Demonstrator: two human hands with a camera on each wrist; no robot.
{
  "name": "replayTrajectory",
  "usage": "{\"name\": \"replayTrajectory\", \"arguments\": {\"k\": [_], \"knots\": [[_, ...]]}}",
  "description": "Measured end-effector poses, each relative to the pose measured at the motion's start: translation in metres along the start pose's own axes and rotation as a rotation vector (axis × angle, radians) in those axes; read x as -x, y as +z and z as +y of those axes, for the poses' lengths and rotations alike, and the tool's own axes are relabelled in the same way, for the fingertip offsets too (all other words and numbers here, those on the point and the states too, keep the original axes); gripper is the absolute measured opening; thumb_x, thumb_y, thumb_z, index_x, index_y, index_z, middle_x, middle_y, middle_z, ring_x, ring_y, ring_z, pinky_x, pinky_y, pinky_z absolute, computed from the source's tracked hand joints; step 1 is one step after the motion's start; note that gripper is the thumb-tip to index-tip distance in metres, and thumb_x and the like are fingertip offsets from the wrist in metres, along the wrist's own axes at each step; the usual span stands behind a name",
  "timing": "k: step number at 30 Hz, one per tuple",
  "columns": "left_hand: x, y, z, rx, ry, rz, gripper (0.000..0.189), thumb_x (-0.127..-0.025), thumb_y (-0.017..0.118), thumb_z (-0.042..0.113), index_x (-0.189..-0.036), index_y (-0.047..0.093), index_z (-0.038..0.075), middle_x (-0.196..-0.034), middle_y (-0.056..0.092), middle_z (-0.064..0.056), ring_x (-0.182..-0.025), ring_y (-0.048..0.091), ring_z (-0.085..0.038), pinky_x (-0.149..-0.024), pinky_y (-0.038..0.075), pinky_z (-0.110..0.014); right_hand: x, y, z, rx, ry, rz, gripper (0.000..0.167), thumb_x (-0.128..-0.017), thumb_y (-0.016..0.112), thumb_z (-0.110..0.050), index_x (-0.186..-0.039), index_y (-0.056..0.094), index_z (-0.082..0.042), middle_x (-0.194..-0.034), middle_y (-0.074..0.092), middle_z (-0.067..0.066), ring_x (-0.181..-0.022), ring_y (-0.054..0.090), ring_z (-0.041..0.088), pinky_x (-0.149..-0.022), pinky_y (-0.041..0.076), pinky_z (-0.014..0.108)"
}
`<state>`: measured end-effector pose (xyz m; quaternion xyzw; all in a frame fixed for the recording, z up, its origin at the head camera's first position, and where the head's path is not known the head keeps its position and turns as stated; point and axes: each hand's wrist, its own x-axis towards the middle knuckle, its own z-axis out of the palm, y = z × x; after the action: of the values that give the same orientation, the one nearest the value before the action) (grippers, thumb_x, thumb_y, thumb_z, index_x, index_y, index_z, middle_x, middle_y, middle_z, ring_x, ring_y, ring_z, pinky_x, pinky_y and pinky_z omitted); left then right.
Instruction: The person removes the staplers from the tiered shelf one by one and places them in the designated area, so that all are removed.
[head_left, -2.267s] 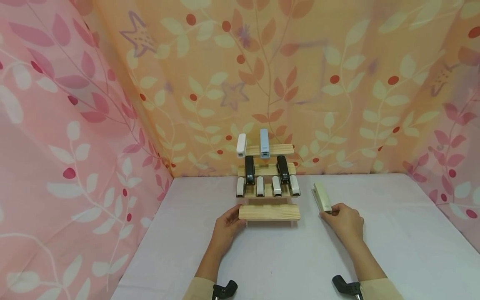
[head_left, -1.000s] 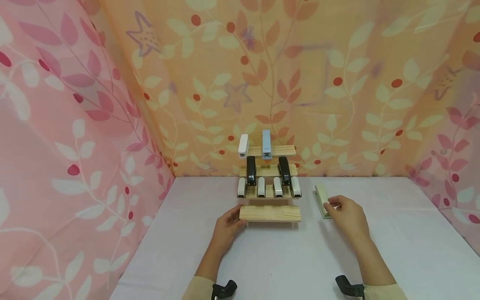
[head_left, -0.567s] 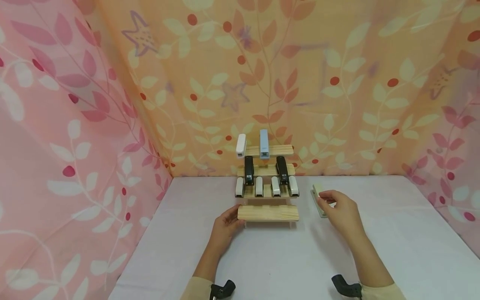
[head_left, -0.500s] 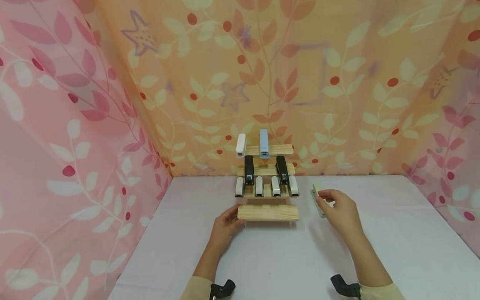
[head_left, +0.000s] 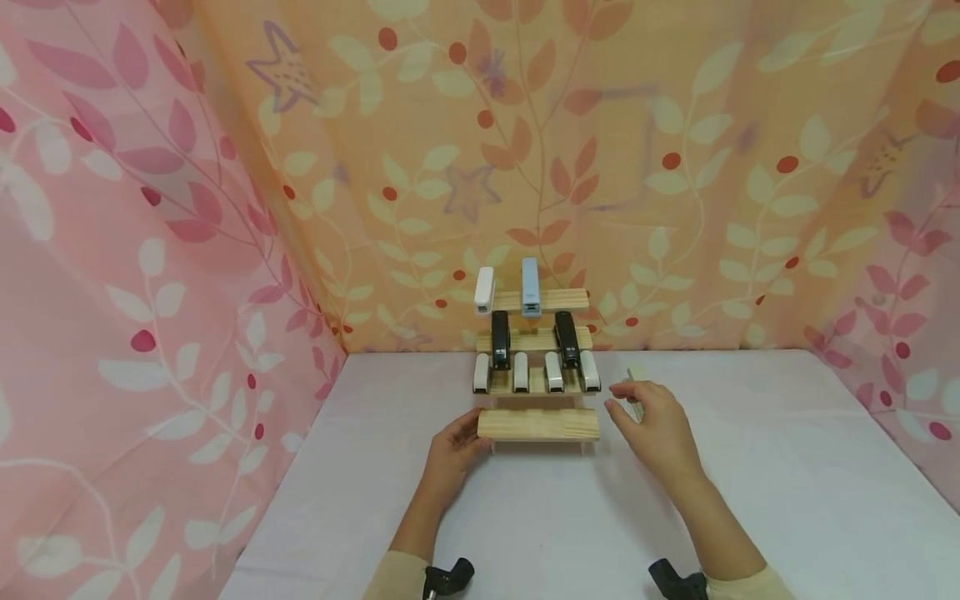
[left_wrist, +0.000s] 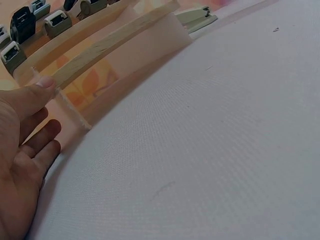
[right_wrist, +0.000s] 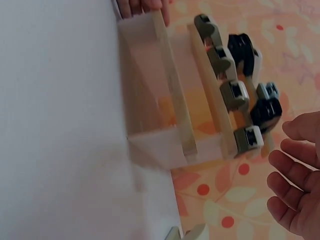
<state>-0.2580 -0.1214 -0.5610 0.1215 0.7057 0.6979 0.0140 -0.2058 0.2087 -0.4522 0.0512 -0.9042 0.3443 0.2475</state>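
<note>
My left hand (head_left: 448,457) grips the left end of the bottom wooden step (head_left: 538,425) of a tiered display rack; its thumb (left_wrist: 42,86) lies on the step's edge. My right hand (head_left: 660,429) hovers right of the rack with fingers apart and nothing in them. Behind it, mostly hidden by it, a pale green stapler (left_wrist: 197,19) lies on the table. On the rack's second step stand several white staplers (head_left: 521,372). Above them sit two black staplers (head_left: 500,340). The top step bears a white stapler (head_left: 484,290) and a light blue stapler (head_left: 531,287).
A white cloth covers the table (head_left: 540,517). A floral curtain (head_left: 420,167) hangs right behind the rack, and pink patterned cloth (head_left: 150,333) closes off the left side. The rack's clear side panels (right_wrist: 155,145) reach down to the table.
My right hand first held the pale green stapler, set it down on the table, let go, and has moved left toward the rack. My left hand has stayed on the bottom step.
</note>
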Motion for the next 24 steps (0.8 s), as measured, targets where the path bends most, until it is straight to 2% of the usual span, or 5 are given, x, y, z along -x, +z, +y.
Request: {"name": "replayTrajectory", "arguments": {"k": [7,12,18,22,24], "knots": [[0.000,0.000,0.001,0.049,0.001,0.001,0.063,-0.089,0.080,0.014,-0.146,0.055,0.007,-0.150,0.054,-0.015,-0.139,0.052,-0.029,-0.107,0.049,-0.023,0.004,0.009,-0.016,-0.011,-0.074,0.022,0.024,-0.090,0.079,-0.017,-0.112,0.074,-0.008,-0.107,0.073,0.009,-0.103,0.063,0.029,-0.088,0.054,0.051],[-0.003,0.001,0.000,0.049,0.018,-0.005,0.063,-0.089,0.080,0.012,-0.146,0.055,0.005,-0.149,0.055,-0.016,-0.139,0.052,-0.030,-0.107,0.049,-0.023,0.000,0.006,-0.027,-0.024,-0.117,0.045,0.025,-0.089,0.080,-0.016,-0.112,0.074,-0.007,-0.106,0.074,0.006,-0.103,0.062,0.027,-0.089,0.053,0.050],[-0.004,0.002,0.001,0.061,0.016,0.014,0.061,-0.089,0.079,0.010,-0.145,0.056,0.004,-0.148,0.056,-0.015,-0.137,0.053,-0.030,-0.106,0.050,-0.023,-0.021,-0.002,-0.042,-0.017,-0.161,0.068,0.028,-0.090,0.080,-0.019,-0.114,0.074,-0.006,-0.106,0.074,0.009,-0.107,0.061,0.030,-0.093,0.051,0.051],[-0.003,0.001,0.001,0.055,0.002,0.023,0.061,-0.088,0.081,0.011,-0.144,0.057,0.006,-0.147,0.058,-0.014,-0.136,0.055,-0.029,-0.105,0.051,-0.023,-0.039,-0.005,-0.054,-0.017,-0.150,0.048,0.031,-0.093,0.077,-0.022,-0.118,0.073,-0.006,-0.111,0.074,0.011,-0.112,0.061,0.033,-0.097,0.048,0.055],[-0.003,0.001,0.000,0.053,-0.005,0.015,0.062,-0.088,0.081,0.012,-0.145,0.057,0.006,-0.147,0.057,-0.014,-0.136,0.055,-0.029,-0.105,0.051,-0.023,-0.048,-0.006,-0.060,-0.015,-0.134,0.032,0.032,-0.094,0.076,-0.025,-0.120,0.072,-0.007,-0.114,0.074,0.010,-0.110,0.062,0.032,-0.095,0.049,0.054]]}}
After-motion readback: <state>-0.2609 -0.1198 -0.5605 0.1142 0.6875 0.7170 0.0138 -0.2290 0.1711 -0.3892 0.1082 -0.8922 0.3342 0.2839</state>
